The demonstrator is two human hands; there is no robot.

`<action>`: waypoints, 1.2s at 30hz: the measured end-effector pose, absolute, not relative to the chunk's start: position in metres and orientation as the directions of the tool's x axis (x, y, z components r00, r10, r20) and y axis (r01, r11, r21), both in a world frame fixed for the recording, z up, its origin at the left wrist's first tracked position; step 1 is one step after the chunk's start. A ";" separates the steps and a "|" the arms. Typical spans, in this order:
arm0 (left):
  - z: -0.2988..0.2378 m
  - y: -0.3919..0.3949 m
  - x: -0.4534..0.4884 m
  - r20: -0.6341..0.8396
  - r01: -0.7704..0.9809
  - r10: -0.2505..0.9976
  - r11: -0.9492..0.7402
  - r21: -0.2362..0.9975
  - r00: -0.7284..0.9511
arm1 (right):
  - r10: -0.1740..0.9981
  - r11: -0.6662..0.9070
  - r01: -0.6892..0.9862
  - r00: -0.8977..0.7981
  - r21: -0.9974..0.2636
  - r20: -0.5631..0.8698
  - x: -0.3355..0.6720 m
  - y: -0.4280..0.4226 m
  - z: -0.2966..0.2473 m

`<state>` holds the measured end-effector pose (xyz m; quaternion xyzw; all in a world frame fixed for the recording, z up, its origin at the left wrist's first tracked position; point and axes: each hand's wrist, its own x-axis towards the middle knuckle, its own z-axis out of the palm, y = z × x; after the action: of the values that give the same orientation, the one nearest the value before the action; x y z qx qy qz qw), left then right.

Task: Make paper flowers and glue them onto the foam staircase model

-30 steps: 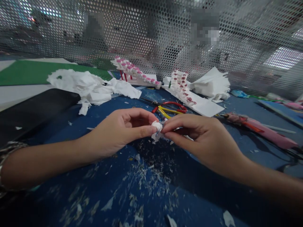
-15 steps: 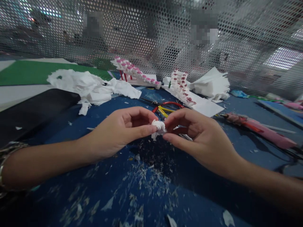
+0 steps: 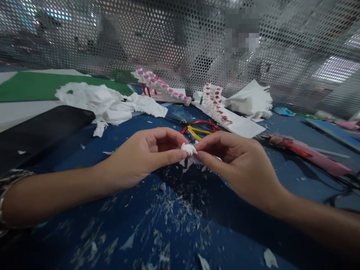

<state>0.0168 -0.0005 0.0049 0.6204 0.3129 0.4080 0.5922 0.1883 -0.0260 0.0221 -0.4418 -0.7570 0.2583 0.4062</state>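
Seen from a head-worn camera, the person's left hand [image 3: 140, 153] and right hand [image 3: 239, 161] were bare, ungloved and without visible rings. The left forearm [image 3: 56, 191] and right forearm [image 3: 309, 221] were uncovered as far as the frame's edges. The one thing worn was a bracelet [image 3: 15, 175] circling the left wrist at the picture's far left. It was a dull silvery band, seemingly of small links or beads, though blur hid its finer pattern.

left hand [image 3: 140, 153], right hand [image 3: 239, 161] pinch paper wad [image 3: 188, 150]
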 end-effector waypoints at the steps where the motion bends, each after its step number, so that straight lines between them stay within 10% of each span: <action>1: 0.005 -0.001 0.017 0.133 -0.091 0.873 -0.102 0.991 0.470 | 0.872 0.490 0.477 -0.277 -0.729 0.404 0.188 -0.026 0.022; 15: 0.006 0.000 0.018 0.169 -0.026 0.889 -0.174 0.984 0.425 | 0.685 0.694 0.628 -0.426 -0.351 0.591 0.192 -0.027 0.024; 36: 0.004 -0.001 0.016 0.152 0.076 0.925 -0.190 0.979 0.349 | 0.688 0.720 0.607 -0.558 -0.338 0.464 0.202 -0.026 0.028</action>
<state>0.0155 -0.0009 0.0044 0.6470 0.3867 0.4198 0.5056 0.2017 -0.0259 0.0284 -0.3679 -0.8798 0.0694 0.2928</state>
